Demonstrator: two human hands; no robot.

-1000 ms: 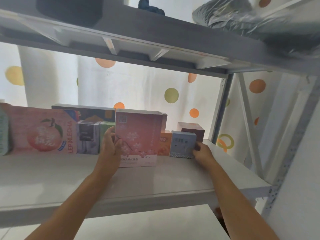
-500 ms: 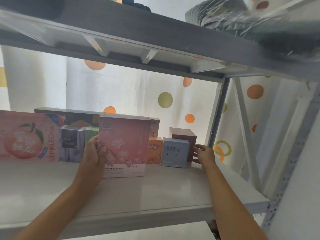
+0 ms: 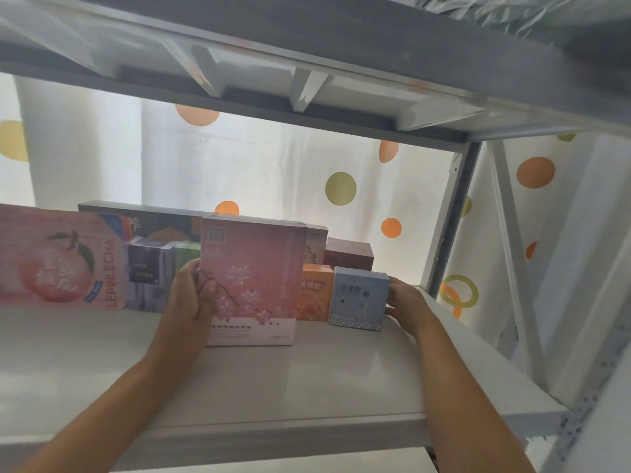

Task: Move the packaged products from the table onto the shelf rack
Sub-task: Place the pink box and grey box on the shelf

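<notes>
— Where's the pink blossom box point(image 3: 251, 278) sitting?

— Upright on the white shelf board point(image 3: 273, 377) of the rack, front face toward the camera, nearer than the row of packs behind it. The left hand point(image 3: 189, 295) has its grip clamped on the box's left edge, thumb on the front face, the other fingers hidden behind the side.

— And the right hand point(image 3: 406, 302)?

— It's at the right side of the small pale blue box point(image 3: 360, 297), fingers curled against that side and holding it. The blue box stands on the same board, right of the pink one.

— What's between the two?

— An orange box point(image 3: 314, 291), set slightly farther back, touching or nearly touching both; I can't tell which.

— Behind those?

— A dark brown box point(image 3: 348, 256) at the far right, and a cream-coloured carton point(image 3: 316, 247) peeking from behind the pink box.

— To the left?

— A wide peach-printed pack reading LEPINLECHA point(image 3: 61, 261), then a grey-and-black box point(image 3: 146, 273) and a green box point(image 3: 186, 256), with a long dark box point(image 3: 143, 220) standing behind them.

— Around the rack?

— A grey upper shelf point(image 3: 341, 52) overhead, a metal upright point(image 3: 450, 216) at the far right corner, and a white curtain with orange and green dots point(image 3: 307, 165) behind everything.
</notes>
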